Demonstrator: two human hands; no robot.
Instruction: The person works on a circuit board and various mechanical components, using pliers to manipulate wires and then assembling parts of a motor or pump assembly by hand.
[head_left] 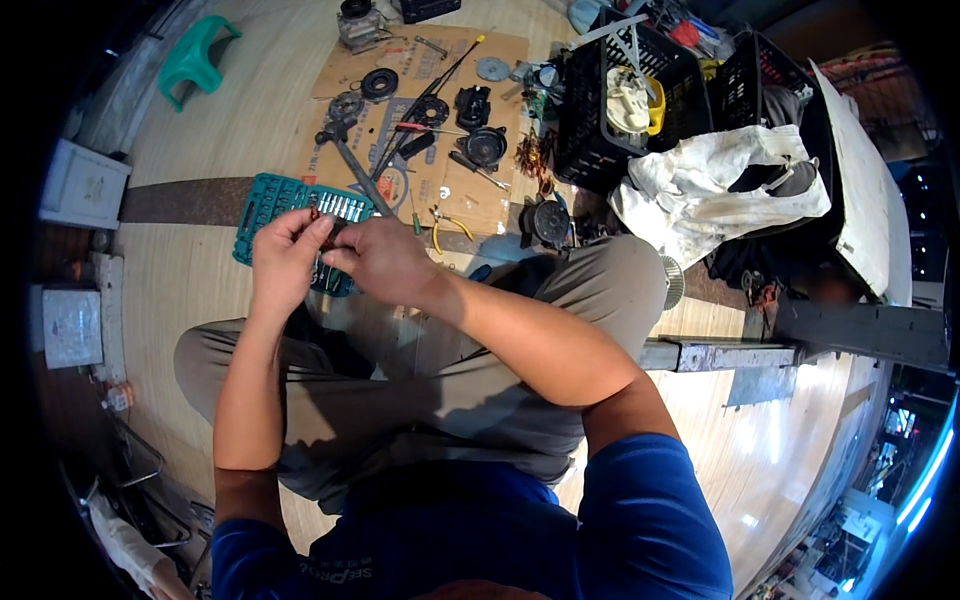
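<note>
Head view: one small reddish-dark part (315,213), too small to identify, is pinched between thumb and finger of the left hand (283,252), above an opened teal socket case (262,195); the right hand (392,262) is curled close beside it, and whether anything is gripped there cannot be told. On flattened cardboard (495,214) beyond, spread over the floor (170,290), are laid one hammer (350,160), one red-handled screwdriver (412,127) and one round black housing (487,148), with yellow-handled pliers (436,238) placed at the near edge.
</note>
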